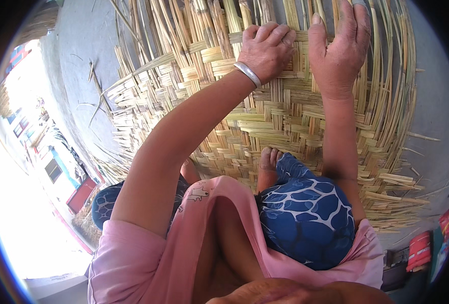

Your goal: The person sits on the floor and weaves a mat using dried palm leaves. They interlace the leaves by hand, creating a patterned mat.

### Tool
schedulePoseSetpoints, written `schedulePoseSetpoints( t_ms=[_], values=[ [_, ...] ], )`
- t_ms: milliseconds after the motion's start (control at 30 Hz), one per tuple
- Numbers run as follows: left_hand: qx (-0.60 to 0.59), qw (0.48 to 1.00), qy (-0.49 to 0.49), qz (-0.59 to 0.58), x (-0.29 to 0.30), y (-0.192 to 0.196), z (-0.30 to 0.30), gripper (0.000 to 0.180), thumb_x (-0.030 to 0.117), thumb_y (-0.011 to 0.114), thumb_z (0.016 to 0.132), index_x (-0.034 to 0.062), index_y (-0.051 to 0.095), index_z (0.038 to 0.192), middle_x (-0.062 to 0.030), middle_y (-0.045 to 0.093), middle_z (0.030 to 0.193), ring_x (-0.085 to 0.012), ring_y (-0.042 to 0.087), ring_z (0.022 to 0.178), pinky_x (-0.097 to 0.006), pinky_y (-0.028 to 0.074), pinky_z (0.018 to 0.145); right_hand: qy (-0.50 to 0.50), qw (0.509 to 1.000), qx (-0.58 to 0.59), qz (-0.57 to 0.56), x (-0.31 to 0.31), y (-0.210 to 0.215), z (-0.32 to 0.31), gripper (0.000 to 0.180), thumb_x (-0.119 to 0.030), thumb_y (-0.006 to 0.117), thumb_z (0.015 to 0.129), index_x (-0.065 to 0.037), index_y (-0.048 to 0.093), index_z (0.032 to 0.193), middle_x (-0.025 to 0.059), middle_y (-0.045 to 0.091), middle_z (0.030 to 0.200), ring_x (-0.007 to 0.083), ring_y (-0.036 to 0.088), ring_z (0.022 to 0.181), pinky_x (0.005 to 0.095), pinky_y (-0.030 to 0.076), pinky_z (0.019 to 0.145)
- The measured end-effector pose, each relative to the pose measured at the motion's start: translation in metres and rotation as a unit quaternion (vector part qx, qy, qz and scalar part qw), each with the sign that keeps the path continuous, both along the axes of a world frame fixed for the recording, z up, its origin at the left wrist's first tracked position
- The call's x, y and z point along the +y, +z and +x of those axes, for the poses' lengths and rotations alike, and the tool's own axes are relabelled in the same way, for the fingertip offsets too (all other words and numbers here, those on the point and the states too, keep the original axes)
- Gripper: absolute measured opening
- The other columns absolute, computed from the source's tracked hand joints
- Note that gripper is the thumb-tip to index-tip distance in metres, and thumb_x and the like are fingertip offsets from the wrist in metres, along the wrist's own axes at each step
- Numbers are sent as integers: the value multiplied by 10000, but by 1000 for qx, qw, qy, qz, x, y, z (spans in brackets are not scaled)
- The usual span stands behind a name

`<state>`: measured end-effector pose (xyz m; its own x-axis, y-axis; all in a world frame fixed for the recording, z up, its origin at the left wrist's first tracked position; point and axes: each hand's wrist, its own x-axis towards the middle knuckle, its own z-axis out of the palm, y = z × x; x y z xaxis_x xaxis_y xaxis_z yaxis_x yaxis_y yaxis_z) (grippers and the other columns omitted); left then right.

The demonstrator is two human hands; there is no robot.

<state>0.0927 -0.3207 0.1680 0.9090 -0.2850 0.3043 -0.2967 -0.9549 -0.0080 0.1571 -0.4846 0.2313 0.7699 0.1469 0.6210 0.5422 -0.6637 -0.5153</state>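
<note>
A half-woven mat of split reeds (255,124) lies on the floor before me, pale yellow and green, with long loose strips fanning out past its far edge. My left hand (268,53), with a silver bangle at its wrist, rests at that edge. Its fingers curl down over a crosswise reed strip (301,36); the fingertips are partly hidden. To its right, my right hand (340,57) reaches over the lengthwise strips with thumb and fingers stretched apart. Something grey covers one fingertip at the top rim of the picture. My bare foot (269,161) presses on the mat's near part.
Broken reed bits (98,93) lie on the grey floor (85,66) at left. Cut reed ends (391,202) stick out along the mat's right side. A red packet (419,252) is at lower right. At far left are a bright yard and a red box-like object (81,195).
</note>
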Motion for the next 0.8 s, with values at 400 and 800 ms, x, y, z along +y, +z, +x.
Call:
schedulePoseSetpoints(
  t_ms=[400, 800],
  values=[
    [91, 979, -175, 56, 68, 42, -62, 464, 345, 650, 931, 199, 561, 1361, -16, 527, 1450, -215, 462, 1388, -525, 326, 1166, 298, 943, 150, 0, 40, -2, -59, 433, -266, 657, 980, -47, 592, 1348, 177, 611, 1373, 348, 577, 1282, 440, 462, 1076],
    [316, 900, 288, 85, 341, 85, -170, 511, 471, 550, 1009, 157, 573, 1411, -53, 569, 1446, -230, 486, 1384, -474, 346, 1172, 351, 788, 280, -422, -45, 77, -106, 376, -132, 649, 921, -19, 616, 1278, 208, 609, 1351, 388, 553, 1274, 446, 430, 1102]
  ],
)
